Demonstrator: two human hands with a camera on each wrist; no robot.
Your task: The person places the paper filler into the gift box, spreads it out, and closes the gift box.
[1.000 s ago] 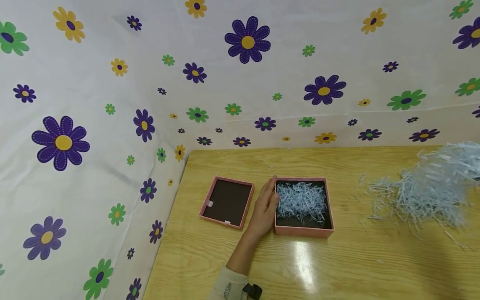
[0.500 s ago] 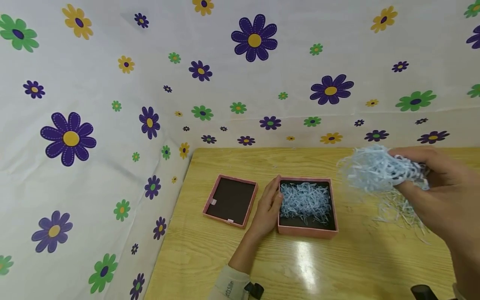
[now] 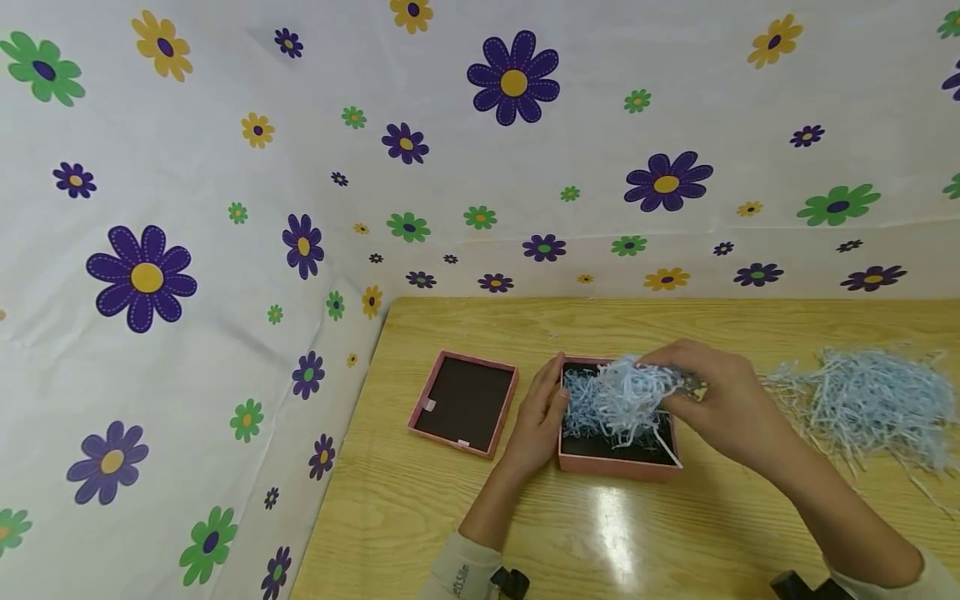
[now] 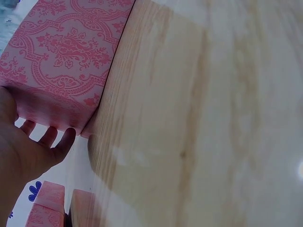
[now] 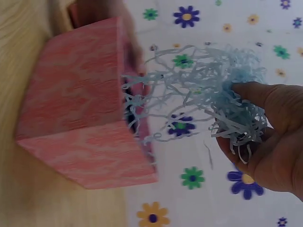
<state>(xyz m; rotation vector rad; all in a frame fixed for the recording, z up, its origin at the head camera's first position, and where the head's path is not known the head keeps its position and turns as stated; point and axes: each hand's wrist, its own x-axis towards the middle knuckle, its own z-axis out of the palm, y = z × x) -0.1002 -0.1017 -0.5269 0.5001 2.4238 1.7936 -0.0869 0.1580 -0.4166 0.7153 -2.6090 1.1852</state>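
Note:
A pink box (image 3: 618,467) with a dark inside stands on the table, part-filled with blue shredded paper (image 3: 581,408). My left hand (image 3: 534,421) rests along its left wall, thumb near the rim; the left wrist view shows that hand (image 4: 28,146) against the patterned pink side (image 4: 71,47). Above the box's right half, my right hand (image 3: 723,400) pinches a clump of the shredded paper (image 3: 633,387) between thumb and fingers. In the right wrist view, loose strands of this clump (image 5: 236,104) trail toward the box opening.
Left of the box lies a shallow pink lid (image 3: 461,404), dark inside face up. A loose pile of blue shredded paper (image 3: 881,404) is on the right of the wooden table (image 3: 525,533). Flower-patterned cloth (image 3: 570,150) rises at the back and left.
My right hand has come in from the pile on the right, carrying the clump of shredded paper left to above the box. My left hand stays at the box's side.

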